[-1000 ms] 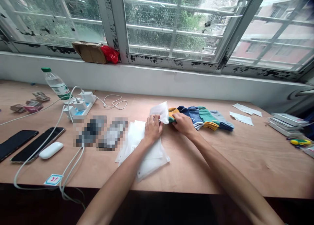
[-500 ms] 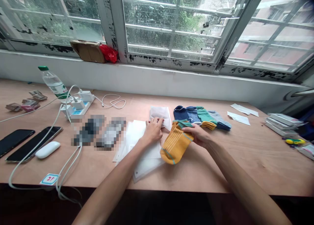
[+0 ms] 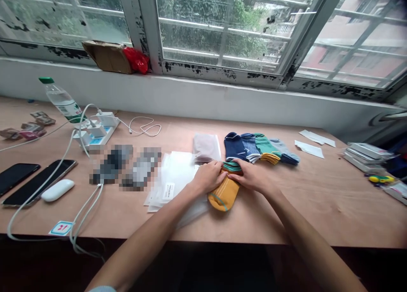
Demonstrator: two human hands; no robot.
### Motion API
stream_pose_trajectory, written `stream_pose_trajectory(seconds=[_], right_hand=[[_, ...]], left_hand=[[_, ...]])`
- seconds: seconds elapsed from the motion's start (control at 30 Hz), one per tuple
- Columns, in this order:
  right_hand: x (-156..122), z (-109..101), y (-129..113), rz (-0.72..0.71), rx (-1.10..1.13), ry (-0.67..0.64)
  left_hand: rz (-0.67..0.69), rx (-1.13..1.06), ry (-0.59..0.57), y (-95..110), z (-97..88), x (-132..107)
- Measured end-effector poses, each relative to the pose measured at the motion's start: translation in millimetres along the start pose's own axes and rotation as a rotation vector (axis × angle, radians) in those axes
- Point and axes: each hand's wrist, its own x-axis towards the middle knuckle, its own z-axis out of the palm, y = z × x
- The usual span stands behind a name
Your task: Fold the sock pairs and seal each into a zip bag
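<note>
A mustard-yellow sock (image 3: pixel 223 194) with a green cuff lies on the wooden surface (image 3: pixel 302 203) in front of the person, toe pointing toward the near edge; whether it is one sock or a stacked pair cannot be told. Both hands close on its cuff end: the left hand (image 3: pixel 208 176), partly curled, has the left edge between thumb and fingers, while the right hand (image 3: pixel 254 175), fingers more extended, pinches the right edge. Judging by how it lies, the foot is already flat and smooth, but the cuff is not yet released, and the sock is outside any bag. Just beyond the left hand rests a translucent pouch (image 3: pixel 206 145); whether it holds anything is unclear. To the left, partly under the left forearm, are overlapping frosted plastic bags (image 3: pixel 178 173), one with a printed label (image 3: pixel 168 191). Behind the right hand, a navy sock (image 3: pixel 235 146), a blue striped sock (image 3: pixel 251 147), a green sock (image 3: pixel 266 144) and a grey sock (image 3: pixel 280 147) overlap in a row, arranged but likewise unbagged. Farther right lie white paper slips (image 3: pixel 309 149); farther left, a power strip (image 3: pixel 108 137) and a tilted water bottle (image 3: pixel 63 103).
</note>
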Motion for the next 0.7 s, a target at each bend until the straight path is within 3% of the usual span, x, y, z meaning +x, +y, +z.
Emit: stream_pose_trajectory(seconds=[0.17, 0.3, 0.4, 0.7], right_hand=[[-4.9, 10.0, -4.1, -0.035, -0.106, 0.099], [-14.4, 11.7, -12.8, 0.012, -0.339, 0.255], [-19.3, 13.1, -16.3, -0.036, -0.360, 0.353], [-25.5, 26.2, -18.6, -0.227, -0.397, 0.461]], left_hand=[[-0.057, -0.095, 0.042, 2.4, 7.0, 6.4], [0.003, -0.217, 0.124, 5.6, 6.0, 7.2], [0.083, -0.365, 0.174, 8.6, 4.4, 5.8], [0.045, -0.731, 0.040, 9.5, 4.1, 2.5]])
